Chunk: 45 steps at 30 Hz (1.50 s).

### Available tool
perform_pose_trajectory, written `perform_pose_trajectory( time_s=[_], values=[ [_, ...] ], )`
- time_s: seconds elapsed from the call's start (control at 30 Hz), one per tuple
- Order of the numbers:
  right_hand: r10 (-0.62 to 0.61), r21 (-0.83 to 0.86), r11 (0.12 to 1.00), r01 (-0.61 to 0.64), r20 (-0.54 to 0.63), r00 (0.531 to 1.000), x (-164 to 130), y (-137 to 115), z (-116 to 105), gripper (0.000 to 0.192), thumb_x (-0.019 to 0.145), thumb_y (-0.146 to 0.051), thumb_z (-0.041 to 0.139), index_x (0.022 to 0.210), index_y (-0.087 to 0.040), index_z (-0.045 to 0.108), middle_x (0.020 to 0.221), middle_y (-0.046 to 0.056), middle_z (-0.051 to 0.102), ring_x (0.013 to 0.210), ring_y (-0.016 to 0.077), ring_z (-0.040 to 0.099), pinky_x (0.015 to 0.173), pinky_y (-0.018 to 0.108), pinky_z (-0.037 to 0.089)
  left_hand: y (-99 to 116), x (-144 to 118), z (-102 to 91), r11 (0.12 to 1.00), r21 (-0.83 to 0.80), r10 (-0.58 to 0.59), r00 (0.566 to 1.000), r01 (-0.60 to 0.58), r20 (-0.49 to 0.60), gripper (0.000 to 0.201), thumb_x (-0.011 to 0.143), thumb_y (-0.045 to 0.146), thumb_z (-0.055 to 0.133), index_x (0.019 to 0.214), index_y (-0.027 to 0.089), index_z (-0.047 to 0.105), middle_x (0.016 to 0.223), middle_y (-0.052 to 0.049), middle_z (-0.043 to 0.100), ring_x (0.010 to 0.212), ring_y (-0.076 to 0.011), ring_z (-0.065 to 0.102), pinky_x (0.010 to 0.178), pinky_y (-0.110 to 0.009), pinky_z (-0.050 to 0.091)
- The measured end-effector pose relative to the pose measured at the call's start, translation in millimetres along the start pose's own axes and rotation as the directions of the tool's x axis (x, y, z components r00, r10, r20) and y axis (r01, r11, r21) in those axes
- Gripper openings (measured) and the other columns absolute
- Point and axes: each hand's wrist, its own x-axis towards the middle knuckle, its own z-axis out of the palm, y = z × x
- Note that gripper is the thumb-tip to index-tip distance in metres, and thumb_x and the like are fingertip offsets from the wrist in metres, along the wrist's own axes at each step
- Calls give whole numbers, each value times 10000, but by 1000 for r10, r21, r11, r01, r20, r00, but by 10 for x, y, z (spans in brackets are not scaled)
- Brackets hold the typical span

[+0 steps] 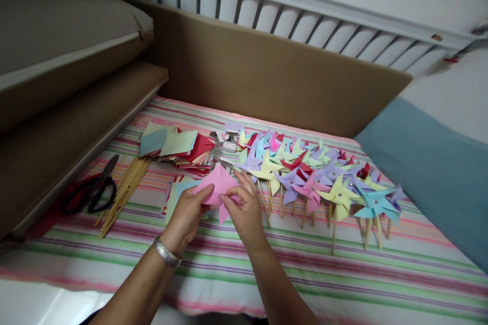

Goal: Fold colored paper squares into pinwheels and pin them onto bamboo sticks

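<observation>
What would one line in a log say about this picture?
left hand: holds pink paper | right hand: pinches it | right: pinwheels | left: sticks, scissors

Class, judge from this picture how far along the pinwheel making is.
Done: many finished pinwheels lie on the striped cloth. In hand: left hand and right hand fold pink paper. Left: a stack of paper squares and loose sticks remain.

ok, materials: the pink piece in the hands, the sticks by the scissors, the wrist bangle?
Pink piece: looks like thin matte paper, with crisp folds and pointed flaps. Sticks: probably bamboo or wood, pale tan, thin and straight. Bangle: likely metal, silvery with a shiny highlight.
</observation>
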Motion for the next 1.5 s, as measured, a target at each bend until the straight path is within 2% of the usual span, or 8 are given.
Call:
perform_pose_trajectory(
  time_s=[0.3,0.5,0.67,0.77,0.87,1.0,1.2,1.5],
  values=[
    [41,0,999,-41,-31,999,3,6,17,82,726,-230,645,659,-215,600,1272,93,537,1285,264,345,1039,506,252,-11,-16,17,1000,12,23,998,-24,53,248,686,308,690,846,119,703,765,-74,708,689,-162,626,621,-255,503],
    [82,7,997,-81,-57,995,0,23,51,41,707,-180,637,718,-203,605,1262,107,539,1251,259,392,1041,482,273,26,-55,61,996,64,63,996,-68,68,257,622,200,724,864,124,690,789,-61,710,702,-144,618,691,-249,483],
    [141,143,980,-135,-32,990,3,58,65,437,683,-207,665,1108,-211,561,1235,112,554,1174,255,483,1009,461,345,-19,1,28,986,144,91,996,-87,-19,347,570,147,714,915,121,681,788,-62,716,687,-169,631,694,-278,484],
    [272,309,908,-283,80,959,43,98,7,598,649,-216,686,1214,-219,491,1135,97,615,1054,250,575,907,423,447,-49,32,-11,973,214,93,995,-85,-31,315,570,125,683,885,124,681,714,-47,707,623,-168,622,640,-273,477],
    [363,466,757,-457,281,888,86,141,-90,679,647,-239,691,1274,-229,428,874,36,678,803,211,652,707,354,519,-66,40,-28,958,277,86,996,-78,-16,274,564,122,680,837,136,685,669,-36,695,592,-167,615,596,-260,465],
    [405,491,634,-597,447,797,101,157,-173,699,600,-202,718,1246,-233,452,762,-17,667,659,174,646,605,305,513,-80,34,-13,936,343,73,997,-75,18,285,549,113,683,833,135,689,635,-25,685,545,-151,594,548,-242,446],
    [459,521,562,-642,450,766,98,137,-161,707,556,-164,733,1213,-207,478,763,-14,682,591,151,633,532,250,479,-73,5,19,955,292,40,999,-44,21,300,550,129,712,849,134,683,700,-33,696,588,-140,598,569,-234,449],
    [506,627,519,-581,323,800,73,119,-31,764,554,-234,747,1254,-205,440,766,0,697,597,181,637,564,301,500,-112,-5,17,995,34,-95,991,92,97,283,574,253,758,818,119,709,722,-77,714,634,-154,620,639,-258,447]
  ],
)
